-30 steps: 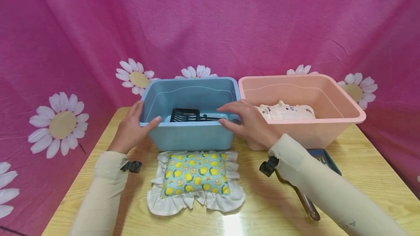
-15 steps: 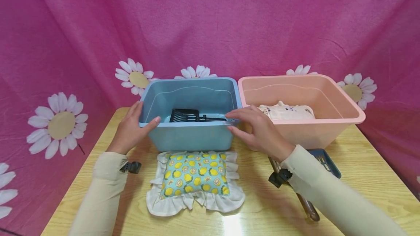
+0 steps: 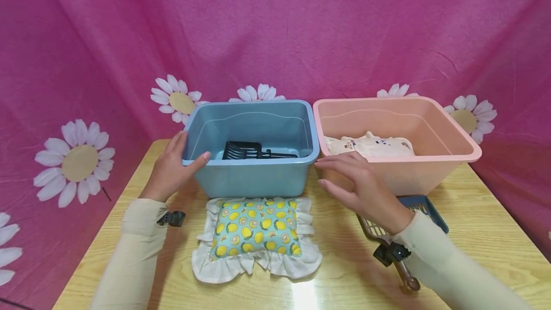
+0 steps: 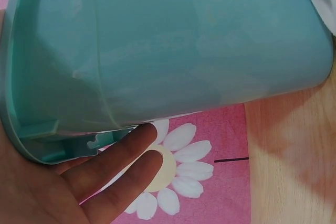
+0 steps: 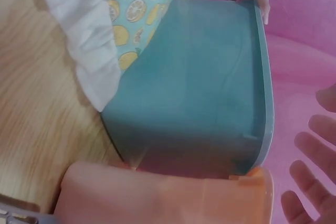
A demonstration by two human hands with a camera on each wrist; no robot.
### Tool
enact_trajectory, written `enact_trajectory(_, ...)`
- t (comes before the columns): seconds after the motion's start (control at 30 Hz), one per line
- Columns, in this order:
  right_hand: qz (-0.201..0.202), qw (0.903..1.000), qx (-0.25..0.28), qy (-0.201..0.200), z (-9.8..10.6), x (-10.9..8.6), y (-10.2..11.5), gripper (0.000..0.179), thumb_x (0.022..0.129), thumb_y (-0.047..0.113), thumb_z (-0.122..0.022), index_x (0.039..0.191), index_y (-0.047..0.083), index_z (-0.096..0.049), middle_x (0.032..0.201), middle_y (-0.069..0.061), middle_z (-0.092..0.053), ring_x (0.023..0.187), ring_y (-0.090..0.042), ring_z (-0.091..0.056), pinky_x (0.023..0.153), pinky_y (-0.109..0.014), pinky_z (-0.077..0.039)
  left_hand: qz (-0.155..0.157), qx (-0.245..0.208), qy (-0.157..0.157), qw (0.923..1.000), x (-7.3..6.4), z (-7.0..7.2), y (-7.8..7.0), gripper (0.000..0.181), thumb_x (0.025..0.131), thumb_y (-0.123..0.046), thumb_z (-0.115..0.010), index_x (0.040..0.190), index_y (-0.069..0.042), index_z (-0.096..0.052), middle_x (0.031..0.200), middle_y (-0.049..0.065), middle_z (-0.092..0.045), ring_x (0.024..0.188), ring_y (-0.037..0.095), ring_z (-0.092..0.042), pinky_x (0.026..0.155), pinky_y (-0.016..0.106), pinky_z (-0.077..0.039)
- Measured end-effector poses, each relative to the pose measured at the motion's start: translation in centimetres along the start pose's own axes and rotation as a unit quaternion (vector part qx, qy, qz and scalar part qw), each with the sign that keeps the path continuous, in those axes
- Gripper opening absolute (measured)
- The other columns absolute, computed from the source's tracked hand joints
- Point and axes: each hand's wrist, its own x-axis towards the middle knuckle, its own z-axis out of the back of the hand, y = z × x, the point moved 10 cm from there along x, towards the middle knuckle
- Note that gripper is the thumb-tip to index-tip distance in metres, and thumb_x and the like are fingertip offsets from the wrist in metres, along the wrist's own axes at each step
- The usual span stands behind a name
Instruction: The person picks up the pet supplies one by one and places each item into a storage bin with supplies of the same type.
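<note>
1. Blue tub (image 3: 254, 181) stands on the table (image 3: 340, 276), just left of the pink tub (image 3: 413, 176); a black scoop (image 3: 243, 150) lies inside it.
2. Left hand (image 3: 172, 169) rests at the blue tub's near left corner, thumb over the rim, fingers fairly straight outside.
3. Right hand (image 3: 366, 190), well apart from the left, holds nothing, fingers spread, before the pink tub and over a brown scoop (image 3: 380, 237).
4. Advice: steady the corner with light, level pressure; tilting could slide the black scoop, and pulling forward could push the pillow (image 3: 256, 228) just in front.
</note>
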Motion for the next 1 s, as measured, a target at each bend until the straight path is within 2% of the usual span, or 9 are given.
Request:
enact_trajectory(0.23, 0.001, 0.9998, -0.020, -0.005, 0.6, -1.6, 0.1, 0.037, 0.084, 0.016, -0.074, 0.121, 0.017, -0.067, 0.123, 0.004, -0.064, 0.114, -0.013, -0.052, 0.097, -0.029, -0.042, 0.004, -0.005, 0.001, 1.0000, 0.0, -0.1, 0.2, 0.098, 0.084, -0.067, -0.055, 0.157, -0.019, -0.011, 0.160, 0.011, -0.016, 0.135, 0.047, -0.032, 0.093, 0.067, -0.040)
enact_trajectory(0.47, 0.002, 0.9995, -0.031, -0.006, 1.1, -3.3, 0.1, 0.039, 0.082, 0.015, -0.075, 0.121, 0.018, -0.068, 0.122, 0.006, -0.064, 0.115, -0.015, -0.052, 0.097, -0.021, -0.038, 0.005, -0.002, -0.001, 1.0000, 0.0, -0.1, 0.1, 0.098, 0.084, -0.067, -0.055, 0.156, -0.019, -0.010, 0.160, 0.011, -0.015, 0.135, 0.047, -0.032, 0.093, 0.068, -0.039)
enact_trajectory(0.7, 0.021, 0.9981, -0.051, -0.027, 1.7, -5.2, 0.3, 0.043, 0.078, 0.012, -0.077, 0.119, 0.019, -0.069, 0.120, 0.003, -0.065, 0.109, -0.015, -0.053, 0.094, -0.018, -0.038, 0.004, 0.001, 0.000, 1.0000, 0.0, 0.0, 0.1, 0.098, 0.084, -0.067, -0.055, 0.156, -0.020, -0.009, 0.160, 0.010, -0.013, 0.136, 0.046, -0.030, 0.094, 0.067, -0.039)
enact_trajectory(0.77, 0.014, 0.9982, -0.052, -0.024, 1.7, -5.7, 0.1, 0.043, 0.078, 0.012, -0.077, 0.119, 0.019, -0.069, 0.119, 0.003, -0.065, 0.110, -0.016, -0.053, 0.095, -0.019, -0.037, 0.006, 0.001, 0.002, 1.0000, 0.0, 0.0, 0.1, 0.098, 0.084, -0.067, -0.055, 0.156, -0.020, -0.009, 0.161, 0.009, -0.013, 0.137, 0.046, -0.030, 0.094, 0.067, -0.038)
enact_trajectory(1.0, -0.050, 0.9961, -0.072, 0.015, 1.1, -7.4, -1.5, 0.038, 0.081, 0.018, -0.077, 0.118, 0.021, -0.069, 0.123, 0.007, -0.063, 0.115, -0.012, -0.049, 0.097, -0.026, -0.036, 0.013, -0.003, 0.006, 0.9999, -0.1, 0.0, 0.2, 0.097, 0.085, -0.065, -0.057, 0.157, -0.022, -0.008, 0.161, 0.009, -0.012, 0.137, 0.046, -0.028, 0.094, 0.069, -0.037)
